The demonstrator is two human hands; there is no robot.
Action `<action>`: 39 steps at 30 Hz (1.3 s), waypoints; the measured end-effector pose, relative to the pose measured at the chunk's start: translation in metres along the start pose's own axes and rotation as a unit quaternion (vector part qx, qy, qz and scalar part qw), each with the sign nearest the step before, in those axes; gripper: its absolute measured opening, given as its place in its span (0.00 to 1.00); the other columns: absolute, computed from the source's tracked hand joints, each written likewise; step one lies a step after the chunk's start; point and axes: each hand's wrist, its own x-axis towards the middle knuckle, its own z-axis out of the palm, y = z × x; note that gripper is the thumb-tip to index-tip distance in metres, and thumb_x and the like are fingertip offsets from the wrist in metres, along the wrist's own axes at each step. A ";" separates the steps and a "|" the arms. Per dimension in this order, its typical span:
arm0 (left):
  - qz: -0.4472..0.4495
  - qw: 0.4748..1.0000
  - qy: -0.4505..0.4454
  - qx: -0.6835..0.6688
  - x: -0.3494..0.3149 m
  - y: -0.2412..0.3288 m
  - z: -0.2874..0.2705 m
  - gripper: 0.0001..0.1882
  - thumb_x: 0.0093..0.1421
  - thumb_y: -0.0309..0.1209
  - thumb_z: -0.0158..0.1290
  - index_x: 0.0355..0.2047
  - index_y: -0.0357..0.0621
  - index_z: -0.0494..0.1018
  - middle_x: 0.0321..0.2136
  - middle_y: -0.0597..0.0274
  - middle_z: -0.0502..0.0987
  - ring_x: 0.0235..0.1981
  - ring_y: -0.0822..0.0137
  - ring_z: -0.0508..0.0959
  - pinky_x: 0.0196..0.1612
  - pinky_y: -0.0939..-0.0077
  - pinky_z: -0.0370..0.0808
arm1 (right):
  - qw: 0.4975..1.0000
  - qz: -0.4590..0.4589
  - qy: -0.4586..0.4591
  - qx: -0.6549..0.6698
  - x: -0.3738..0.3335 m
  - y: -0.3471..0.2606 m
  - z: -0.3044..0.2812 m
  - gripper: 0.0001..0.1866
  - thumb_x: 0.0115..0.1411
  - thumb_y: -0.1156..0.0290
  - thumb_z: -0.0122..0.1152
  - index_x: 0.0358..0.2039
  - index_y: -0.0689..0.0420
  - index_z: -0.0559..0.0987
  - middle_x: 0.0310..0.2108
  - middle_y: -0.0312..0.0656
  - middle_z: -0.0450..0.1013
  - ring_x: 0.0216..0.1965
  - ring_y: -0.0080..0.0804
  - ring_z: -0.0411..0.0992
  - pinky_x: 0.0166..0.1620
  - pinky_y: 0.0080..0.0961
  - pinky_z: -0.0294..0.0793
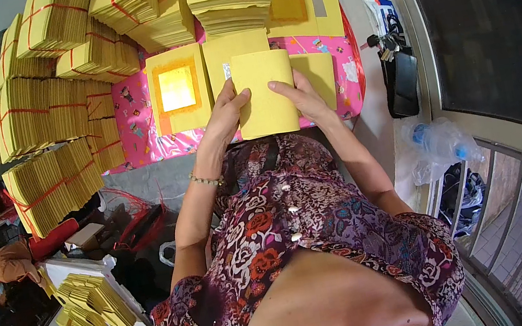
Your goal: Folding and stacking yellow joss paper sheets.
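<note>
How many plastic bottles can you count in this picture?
1: a clear plastic bottle with a blue cap lies on the ledge by the window, at the person's right. Others may be hidden.

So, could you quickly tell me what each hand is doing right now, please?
Left hand: closed on the yellow paper, at its left edge.
Right hand: closed on the same paper, at its right edge.

To your right a dark window [478,16] with grey frame, daylight on the pale sill [405,159], a pink patterned cloth [141,124] ahead of you, grey floor [140,183] beneath, railing bars [492,221] lower right.
</note>
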 end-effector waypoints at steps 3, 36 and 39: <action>0.003 1.000 -0.005 0.001 0.000 0.000 0.000 0.24 0.64 0.24 0.43 0.60 0.36 0.53 0.54 0.54 0.66 0.53 0.67 0.69 0.55 0.74 0.68 | 1.000 0.002 -0.005 -0.003 0.000 -0.002 -0.001 0.24 0.59 0.67 0.58 0.53 0.64 0.65 0.46 0.43 0.71 0.45 0.26 0.71 0.47 0.23 0.72; 0.199 0.974 0.060 0.087 -0.034 -0.006 0.047 0.22 0.65 0.26 0.45 0.58 0.39 0.55 0.50 0.57 0.69 0.51 0.70 0.69 0.53 0.74 0.67 | 0.984 -0.150 0.058 -0.078 -0.025 -0.032 0.016 0.14 0.63 0.68 0.54 0.45 0.63 0.72 0.36 0.35 0.74 0.36 0.17 0.69 0.39 0.17 0.71; 0.191 0.976 0.062 0.080 -0.035 -0.004 0.044 0.22 0.65 0.26 0.45 0.58 0.39 0.55 0.51 0.57 0.69 0.51 0.70 0.69 0.52 0.75 0.67 | 0.981 -0.166 0.081 -0.054 -0.023 -0.032 0.017 0.13 0.64 0.68 0.53 0.44 0.63 0.73 0.35 0.34 0.74 0.35 0.16 0.69 0.38 0.16 0.71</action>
